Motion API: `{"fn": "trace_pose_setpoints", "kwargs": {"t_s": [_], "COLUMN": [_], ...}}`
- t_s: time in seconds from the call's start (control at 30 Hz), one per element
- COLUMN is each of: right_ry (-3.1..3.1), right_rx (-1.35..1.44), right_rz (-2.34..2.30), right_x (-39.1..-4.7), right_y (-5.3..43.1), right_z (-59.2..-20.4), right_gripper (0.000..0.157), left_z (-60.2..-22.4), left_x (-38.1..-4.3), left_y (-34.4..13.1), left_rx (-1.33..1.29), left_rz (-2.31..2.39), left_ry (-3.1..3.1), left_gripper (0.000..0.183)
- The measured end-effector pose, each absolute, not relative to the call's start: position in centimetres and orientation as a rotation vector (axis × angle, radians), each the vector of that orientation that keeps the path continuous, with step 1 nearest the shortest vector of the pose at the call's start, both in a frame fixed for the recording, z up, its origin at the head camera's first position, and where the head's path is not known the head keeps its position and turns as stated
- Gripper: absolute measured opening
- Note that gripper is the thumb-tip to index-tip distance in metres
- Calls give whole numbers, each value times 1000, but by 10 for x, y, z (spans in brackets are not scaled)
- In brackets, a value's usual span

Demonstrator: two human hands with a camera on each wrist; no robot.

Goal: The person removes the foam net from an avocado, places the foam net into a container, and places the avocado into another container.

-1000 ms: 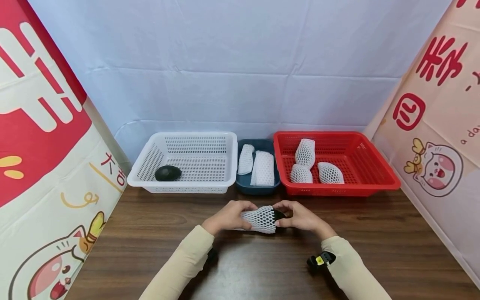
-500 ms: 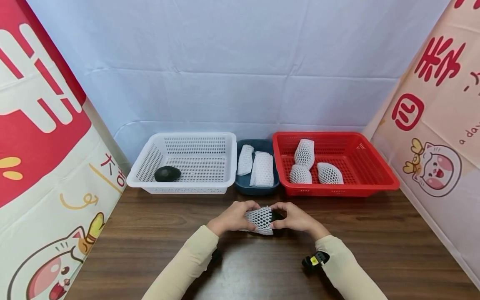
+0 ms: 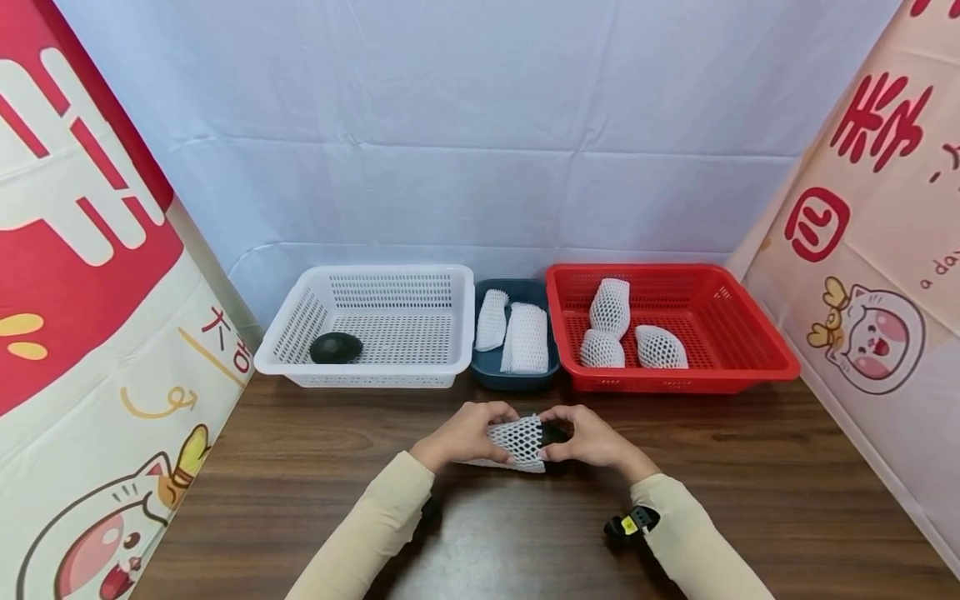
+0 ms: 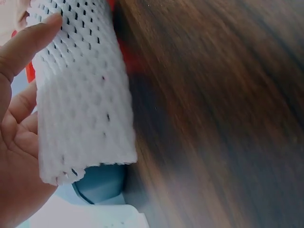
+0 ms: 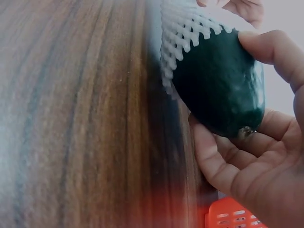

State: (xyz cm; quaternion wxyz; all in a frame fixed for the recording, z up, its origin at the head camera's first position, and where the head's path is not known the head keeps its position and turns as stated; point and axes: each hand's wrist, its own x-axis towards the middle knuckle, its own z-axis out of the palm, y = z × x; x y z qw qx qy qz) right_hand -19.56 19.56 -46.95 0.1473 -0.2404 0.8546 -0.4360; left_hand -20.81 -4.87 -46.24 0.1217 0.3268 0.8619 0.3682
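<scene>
Right hand (image 3: 591, 436) is grasping the exposed end of an avocado (image 5: 221, 83) at three o'clock of a white foam sleeve (image 3: 517, 442), its thumb pressing near the mesh edge and its fingers curling underneath. Left hand (image 3: 467, 432) is holding the sleeve at nine o'clock, thumb pressing on one face and fingers lying behind the other. Both items are being held at six o'clock of a blue tray (image 3: 517, 382). The avocado is showing dark green, glossy, faintly dimpled skin and is tapering to a blunt end bearing a small brown stem scar; its other end is sitting inside the sleeve. Around the fruit, the sleeve is stretching into diamond-shaped openings and is ending in a toothed rim; toward the opposite end, the mesh is closing into a dense, flattened tube. The tray is holding foam nets (image 3: 526, 337), lying flat. At the sleeve's ten o'clock, a white perforated plastic basket (image 3: 375, 368) is containing a bare oval avocado (image 3: 336, 347). At two o'clock, a red perforated plastic basket (image 3: 675, 379) is containing three net-covered pieces (image 3: 661, 347) toward its nine, eight and seven o'clock. Dark brown, streaked wood grain is covering the tabletop (image 3: 525, 542).
</scene>
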Motion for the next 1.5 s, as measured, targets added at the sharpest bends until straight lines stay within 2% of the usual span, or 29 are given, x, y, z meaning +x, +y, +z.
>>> {"fn": "trace_pose_setpoints", "kwargs": {"t_s": [0.8, 1.1, 1.5], "right_ry": [2464, 2458, 2514], "right_rx": [-598, -608, -490], "right_rz": [-1333, -1356, -1374], "right_x": [-194, -195, -186], "right_y": [217, 216, 230], "right_z": [-458, -458, -445], "right_gripper": [51, 50, 48], "left_z": [-460, -458, -441], "left_x": [-210, -210, -209], "left_y": [-80, -81, -86], "left_rx": [970, 967, 957], "left_rz": [1132, 1133, 1318], "left_ry": [2515, 2528, 2536], "left_gripper": [30, 32, 47]}}
